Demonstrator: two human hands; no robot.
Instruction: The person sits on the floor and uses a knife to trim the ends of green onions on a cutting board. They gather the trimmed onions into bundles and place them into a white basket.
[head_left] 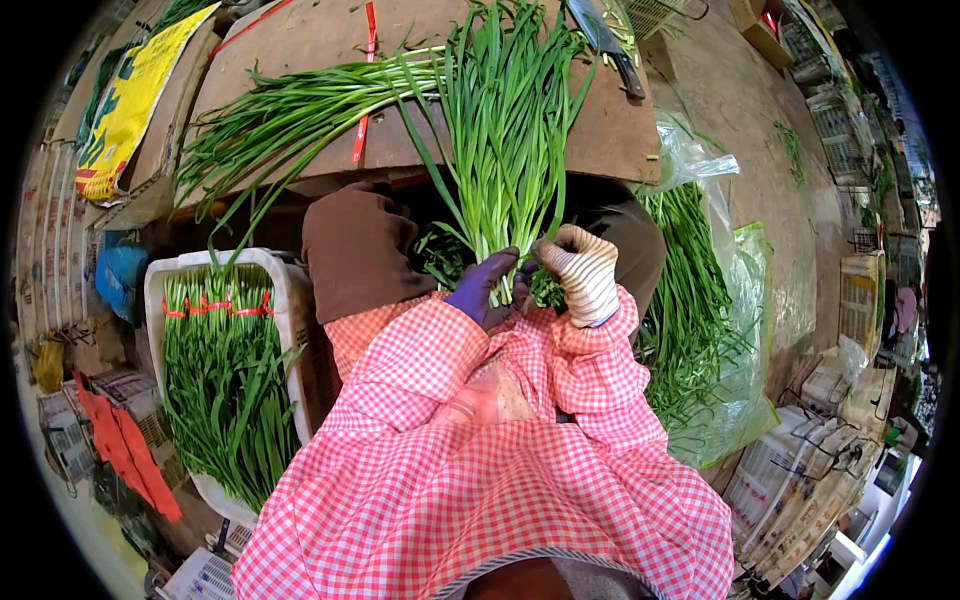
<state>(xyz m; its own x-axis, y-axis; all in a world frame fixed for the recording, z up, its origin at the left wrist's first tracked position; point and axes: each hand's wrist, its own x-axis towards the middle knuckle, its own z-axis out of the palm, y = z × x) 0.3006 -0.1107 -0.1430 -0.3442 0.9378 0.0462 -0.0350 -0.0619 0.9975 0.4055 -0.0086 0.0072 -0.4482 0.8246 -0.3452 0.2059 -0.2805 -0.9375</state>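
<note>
My left hand (486, 288), in a purple glove, is closed around the pale lower stems of an upright bunch of long green leafy stalks (500, 130), whose tops reach over the brown board. My right hand (578, 268), in a striped knitted glove, is curled with fingertips pinched just right of those stem ends; what they grip is too small to make out. A loose pile of similar stalks (280, 130) lies across the board (260, 55) at upper left. A dark-bladed cleaver (600, 35) rests at its far right, beside some cut stem bits.
A white crate (295, 365) of red-banded bundles stands at left. More greens (690, 290) lie on clear plastic sheeting (735, 410) at right, on a brown floor (800, 220). A yellow printed sack (120, 120), blue bag (120, 275) and stacked flattened crates (780, 475) are around the edges.
</note>
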